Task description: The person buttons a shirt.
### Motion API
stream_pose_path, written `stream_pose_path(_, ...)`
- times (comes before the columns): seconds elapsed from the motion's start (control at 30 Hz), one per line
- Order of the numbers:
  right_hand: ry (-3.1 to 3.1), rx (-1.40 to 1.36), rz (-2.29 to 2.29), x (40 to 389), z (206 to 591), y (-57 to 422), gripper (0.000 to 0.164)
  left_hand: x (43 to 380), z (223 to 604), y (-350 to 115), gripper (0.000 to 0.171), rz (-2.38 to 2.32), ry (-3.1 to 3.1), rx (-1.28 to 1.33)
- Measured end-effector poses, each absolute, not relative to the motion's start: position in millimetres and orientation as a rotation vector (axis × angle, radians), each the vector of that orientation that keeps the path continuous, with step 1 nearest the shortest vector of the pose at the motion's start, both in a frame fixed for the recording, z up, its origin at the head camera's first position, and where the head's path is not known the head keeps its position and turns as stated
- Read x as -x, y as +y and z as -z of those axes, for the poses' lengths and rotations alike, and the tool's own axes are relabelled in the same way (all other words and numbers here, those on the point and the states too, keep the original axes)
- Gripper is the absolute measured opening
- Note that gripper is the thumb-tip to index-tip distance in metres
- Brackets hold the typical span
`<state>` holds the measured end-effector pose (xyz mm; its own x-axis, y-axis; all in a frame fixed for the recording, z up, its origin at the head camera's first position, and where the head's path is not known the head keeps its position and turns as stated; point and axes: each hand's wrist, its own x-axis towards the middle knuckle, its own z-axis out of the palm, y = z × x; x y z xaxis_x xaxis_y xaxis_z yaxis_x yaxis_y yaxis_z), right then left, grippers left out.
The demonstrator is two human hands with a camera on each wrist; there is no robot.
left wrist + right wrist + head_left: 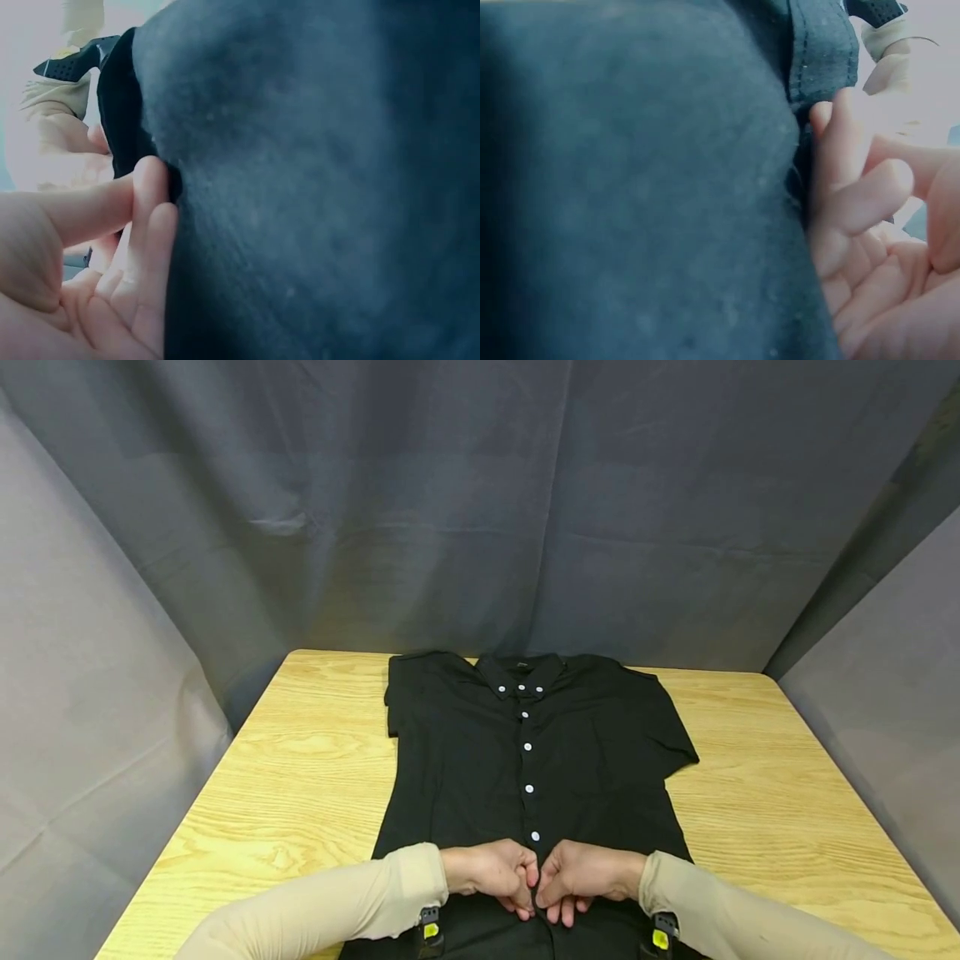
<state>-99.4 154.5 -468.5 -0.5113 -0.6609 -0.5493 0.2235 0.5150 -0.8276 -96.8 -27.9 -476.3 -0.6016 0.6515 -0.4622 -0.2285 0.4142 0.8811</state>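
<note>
A black short-sleeved button-up shirt (472,760) lies face up, its collar (520,675) at the far side. White buttons run down its front placket, the lowest visible button (535,837) just above the hands. Fingers curled, my left hand (498,877) pinches the placket edge from the left. Facing it, my right hand (585,878) pinches the placket from the right, fingertips nearly meeting the left ones. In the left wrist view, thumb and fingers grip a fold of dark cloth (300,180). The stitched placket strip (825,52) shows above the fingers in the right wrist view.
The shirt is spread on a light wood-grain table (300,760), its near end running out of view at the bottom. A dark grey curtain (420,510) hangs behind the table. Paler grey cloth walls (90,693) flank both sides.
</note>
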Motion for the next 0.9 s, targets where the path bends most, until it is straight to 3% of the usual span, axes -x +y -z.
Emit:
stream_pose_path(0.27,1.787,0.442,1.155,98,471,153,0.01,94,472,-31,0.014,-1.217,1.94,-0.362)
stream_pose_path(0.6,1.795,0.421,1.15,97,471,154,0.012,93,466,-35,0.019,-1.117,1.829,-0.447)
stream_pose_path(0.9,1.794,0.417,1.117,100,470,154,0.012,89,462,-28,0.04,-1.104,1.926,-0.364)
